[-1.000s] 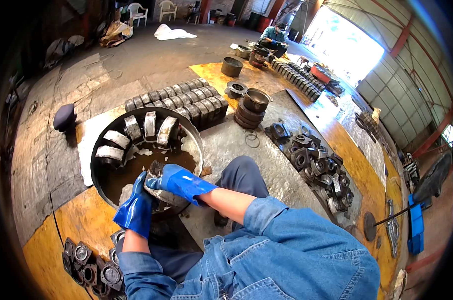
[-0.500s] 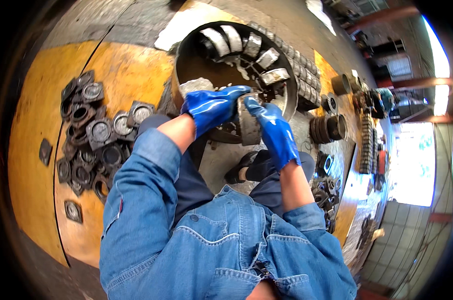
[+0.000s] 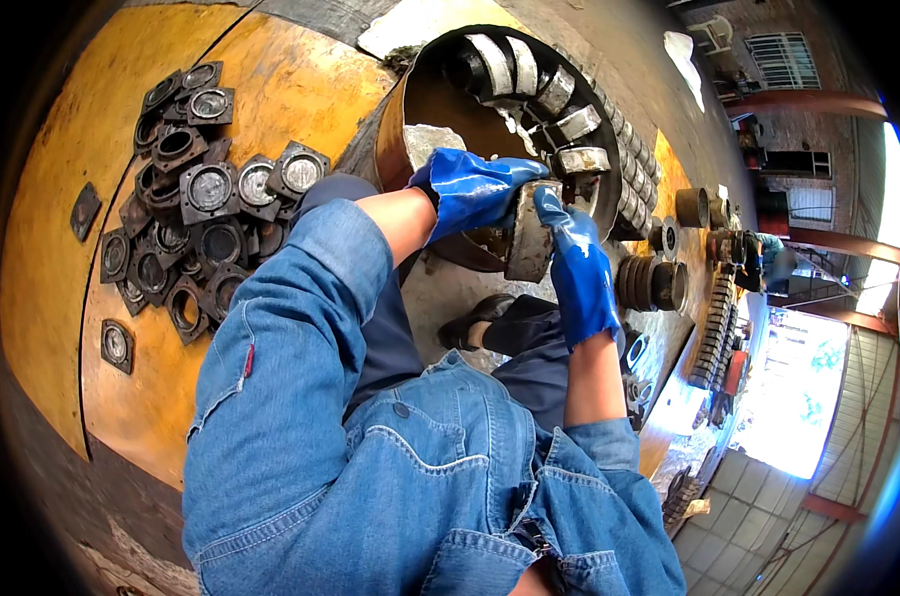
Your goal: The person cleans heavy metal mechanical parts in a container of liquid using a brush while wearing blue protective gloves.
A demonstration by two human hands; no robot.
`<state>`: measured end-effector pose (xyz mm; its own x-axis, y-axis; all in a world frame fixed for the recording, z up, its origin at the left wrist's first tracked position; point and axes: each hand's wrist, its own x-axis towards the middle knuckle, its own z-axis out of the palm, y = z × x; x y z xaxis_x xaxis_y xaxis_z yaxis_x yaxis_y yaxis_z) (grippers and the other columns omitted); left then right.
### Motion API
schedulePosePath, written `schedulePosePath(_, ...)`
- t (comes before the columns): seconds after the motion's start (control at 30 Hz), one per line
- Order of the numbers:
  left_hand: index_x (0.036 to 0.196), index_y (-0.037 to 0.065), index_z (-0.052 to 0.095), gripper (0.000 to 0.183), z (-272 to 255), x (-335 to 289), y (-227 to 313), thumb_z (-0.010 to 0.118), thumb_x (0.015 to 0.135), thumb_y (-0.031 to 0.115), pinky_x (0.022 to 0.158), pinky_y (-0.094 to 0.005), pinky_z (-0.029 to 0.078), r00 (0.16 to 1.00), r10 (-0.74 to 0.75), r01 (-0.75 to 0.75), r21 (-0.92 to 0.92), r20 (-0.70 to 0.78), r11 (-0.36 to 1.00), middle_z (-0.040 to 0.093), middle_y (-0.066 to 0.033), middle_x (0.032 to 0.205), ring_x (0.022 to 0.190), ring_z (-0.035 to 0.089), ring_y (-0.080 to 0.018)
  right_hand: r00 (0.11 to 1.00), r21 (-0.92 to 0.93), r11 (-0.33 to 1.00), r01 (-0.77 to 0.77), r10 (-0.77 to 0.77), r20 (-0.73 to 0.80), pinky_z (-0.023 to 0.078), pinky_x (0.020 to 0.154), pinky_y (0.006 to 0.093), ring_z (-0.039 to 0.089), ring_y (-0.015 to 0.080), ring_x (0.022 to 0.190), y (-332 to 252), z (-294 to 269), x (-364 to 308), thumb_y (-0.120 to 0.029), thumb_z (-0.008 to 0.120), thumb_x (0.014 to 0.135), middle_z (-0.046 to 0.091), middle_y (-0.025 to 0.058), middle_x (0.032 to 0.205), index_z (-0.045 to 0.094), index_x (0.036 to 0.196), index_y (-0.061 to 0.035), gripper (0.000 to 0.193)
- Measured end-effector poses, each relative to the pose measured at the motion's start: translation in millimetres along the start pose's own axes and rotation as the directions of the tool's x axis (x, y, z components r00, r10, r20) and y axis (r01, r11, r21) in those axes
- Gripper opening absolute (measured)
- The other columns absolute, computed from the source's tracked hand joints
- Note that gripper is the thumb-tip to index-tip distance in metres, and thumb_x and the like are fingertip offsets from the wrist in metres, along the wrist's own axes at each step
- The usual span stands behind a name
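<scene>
Both my hands wear glossy blue rubber gloves. Between them is a thick curved metal segment (image 3: 531, 238), grey with whitish patches, held on edge at the near side of a large round metal tub (image 3: 390, 139). My left hand (image 3: 485, 189) comes from the left, its fingers closed over the segment's upper end. From the right, my right hand (image 3: 577, 258) grips the same piece, thumb and fingers around its upper part. Similar curved segments (image 3: 490, 65) stand along the tub's far inner wall. A pale whitish slab (image 3: 430, 142) lies at the tub's left side.
Left of me, dark square metal parts with round openings (image 3: 210, 187) are heaped on yellow boards (image 3: 43, 328). Rows of stacked segments (image 3: 634, 164) line the tub's right side. Metal rings (image 3: 652, 283) lie nearer on the right. Farther off stands a person (image 3: 768, 253).
My view has turned, so the tub and hands appear farther right. The segment now leans slightly, still in both hands. Its grip looks much the same.
</scene>
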<state>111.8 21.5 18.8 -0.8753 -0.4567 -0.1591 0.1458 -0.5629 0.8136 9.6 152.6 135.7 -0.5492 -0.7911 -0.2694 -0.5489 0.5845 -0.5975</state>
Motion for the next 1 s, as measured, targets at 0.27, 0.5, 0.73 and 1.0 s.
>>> schedulePosePath(0.27,0.13,0.015,0.067,0.032,-8,7,-9,0.051,0.11,0.034,0.082,-0.0268,0.056,0.998,-0.012,0.017,-0.07,0.068,0.997,0.073,0.0003,0.114,0.097,0.068,-0.0083,0.999,0.009,1.0,0.008,-0.007,-0.04,0.048,0.094,0.0336,0.059,0.021,0.101,4,6,-3,-0.05,0.062,0.105,0.068,0.0133,0.111,0.065,0.131,0.0025,0.059)
schedulePosePath(0.5,0.124,0.017,0.07,0.03,-4,11,-12,0.051,0.109,0.036,0.074,-0.0251,0.054,0.997,-0.015,0.03,-0.199,0.076,0.98,0.072,0.0025,0.106,0.088,0.067,-0.0076,0.955,-0.227,0.928,0.296,-0.293,0.047,0.053,0.087,0.0396,0.065,0.0347,0.096,26,2,3,-0.019,0.052,0.11,0.068,0.022,0.105,0.067,0.126,-0.0012,0.029)
schedulePosePath(0.73,0.12,0.016,0.07,0.026,-6,15,-16,0.052,0.109,0.032,0.076,-0.0252,0.055,0.998,-0.013,0.022,-0.145,0.064,0.989,0.072,0.002,0.105,0.089,0.067,-0.0071,0.954,-0.274,0.914,0.298,-0.29,0.069,0.054,0.089,0.0419,0.066,0.0384,0.098,22,-1,-1,-0.007,0.051,0.106,0.068,0.0236,0.107,0.066,0.126,-0.0005,0.025)
schedulePosePath(1.0,0.117,0.013,0.071,0.027,-11,26,-31,0.051,0.109,0.03,0.076,-0.0264,0.054,0.997,0.072,-0.066,-0.149,0.034,0.987,0.072,-0.0011,0.105,0.089,0.066,-0.0085,0.976,-0.132,0.967,0.219,-0.216,0.035,0.046,0.082,0.0377,0.055,0.0278,0.086,8,0,-5,-0.038,0.056,0.106,0.06,0.014,0.091,0.065,0.114,0.0022,0.042)
